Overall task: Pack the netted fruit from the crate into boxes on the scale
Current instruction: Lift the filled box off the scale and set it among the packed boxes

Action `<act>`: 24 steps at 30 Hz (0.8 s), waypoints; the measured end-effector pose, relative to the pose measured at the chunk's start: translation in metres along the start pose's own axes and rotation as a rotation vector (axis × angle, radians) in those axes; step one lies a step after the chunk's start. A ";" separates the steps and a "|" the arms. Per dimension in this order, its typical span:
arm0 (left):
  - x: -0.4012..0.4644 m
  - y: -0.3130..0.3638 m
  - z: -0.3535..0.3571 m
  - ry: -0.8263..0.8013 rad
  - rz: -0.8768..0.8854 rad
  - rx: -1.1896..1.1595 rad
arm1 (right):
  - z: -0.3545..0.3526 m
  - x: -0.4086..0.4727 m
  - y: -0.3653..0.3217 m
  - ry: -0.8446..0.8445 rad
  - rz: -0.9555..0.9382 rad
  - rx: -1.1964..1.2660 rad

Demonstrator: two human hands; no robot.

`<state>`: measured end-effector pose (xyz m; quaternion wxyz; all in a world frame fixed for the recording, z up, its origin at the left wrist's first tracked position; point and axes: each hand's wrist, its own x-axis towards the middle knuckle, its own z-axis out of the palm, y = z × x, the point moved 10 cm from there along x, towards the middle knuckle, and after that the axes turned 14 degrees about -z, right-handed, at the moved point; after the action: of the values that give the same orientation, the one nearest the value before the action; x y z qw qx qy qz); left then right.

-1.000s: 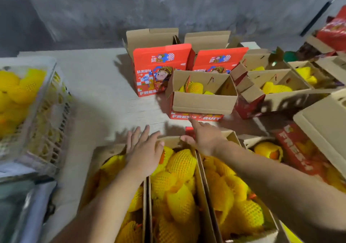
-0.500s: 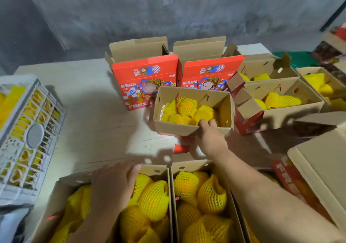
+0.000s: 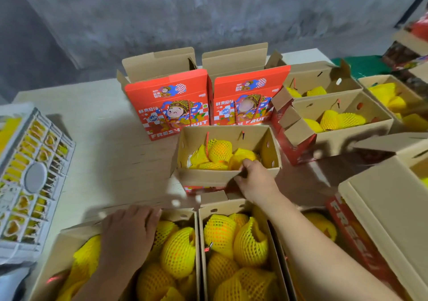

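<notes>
I am now gripping the near wall of the part-filled box (image 3: 228,154) with my right hand (image 3: 256,180), fingers pinched over its rim; a second ago this hand was only reaching toward it. The left hand (image 3: 129,229) is resting flat, fingers relaxed, on netted fruit (image 3: 178,252) in a full box (image 3: 69,249) directly beneath. I judge this a box changeover. The crate (image 3: 30,178) is sitting left of the left fingers on a pale table (image 3: 92,138); a grey concrete wall (image 3: 208,11) is standing beyond.
</notes>
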<state>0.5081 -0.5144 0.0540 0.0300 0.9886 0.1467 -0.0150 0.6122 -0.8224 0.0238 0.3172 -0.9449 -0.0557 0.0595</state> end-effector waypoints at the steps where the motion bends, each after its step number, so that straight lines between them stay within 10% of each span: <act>1: 0.002 0.004 -0.005 0.016 0.004 -0.036 | -0.001 -0.005 -0.003 0.025 -0.012 -0.005; 7: 0.071 0.064 -0.004 -0.222 -0.134 -0.642 | -0.020 -0.021 0.007 0.275 0.097 0.076; 14: 0.110 0.086 0.037 -0.427 -0.356 -0.753 | -0.032 -0.024 0.030 0.327 0.212 -0.044; 24: 0.108 0.087 0.047 -0.519 -0.336 -0.678 | -0.023 -0.021 0.079 0.388 0.401 0.681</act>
<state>0.6358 -0.5688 0.0075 0.3849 0.8489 0.2894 -0.2181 0.6004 -0.9012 -0.0041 0.5973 -0.7723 0.2119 -0.0437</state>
